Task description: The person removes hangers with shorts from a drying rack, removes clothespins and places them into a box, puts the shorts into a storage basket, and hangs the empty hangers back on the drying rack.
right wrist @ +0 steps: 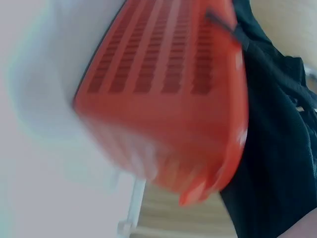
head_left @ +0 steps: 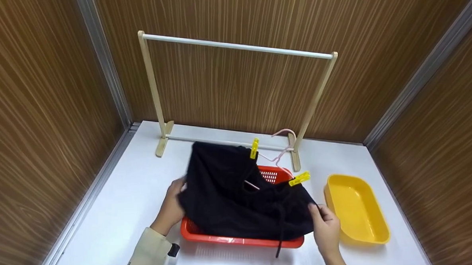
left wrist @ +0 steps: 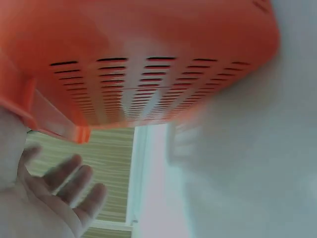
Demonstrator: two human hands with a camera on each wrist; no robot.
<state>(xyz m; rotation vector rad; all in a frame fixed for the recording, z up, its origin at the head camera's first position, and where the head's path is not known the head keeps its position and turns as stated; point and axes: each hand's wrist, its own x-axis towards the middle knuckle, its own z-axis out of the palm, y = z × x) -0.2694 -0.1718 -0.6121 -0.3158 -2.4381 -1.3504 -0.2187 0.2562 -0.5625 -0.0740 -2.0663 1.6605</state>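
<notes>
Black shorts (head_left: 233, 204) with a dangling drawstring lie across the top of a red slotted basket (head_left: 241, 241). Two yellow clothespins (head_left: 254, 148) are clipped on their waist edge, where a pink hanger (head_left: 286, 130) sits with its hook pointing up and away. My right hand (head_left: 327, 228) pinches the right edge of the shorts between thumb and fingers. At their left edge is my left hand (head_left: 172, 205), partly hidden by the cloth. The left wrist view shows this hand (left wrist: 54, 198) with its fingers spread and nothing in them, beside the basket.
Behind the basket stands a rack with a white top bar (head_left: 235, 46) and wooden legs. A yellow tray (head_left: 358, 209) is to the right, close to my right hand. Wood-patterned walls (head_left: 229, 92) enclose the white table (head_left: 113, 207) at the back and both sides.
</notes>
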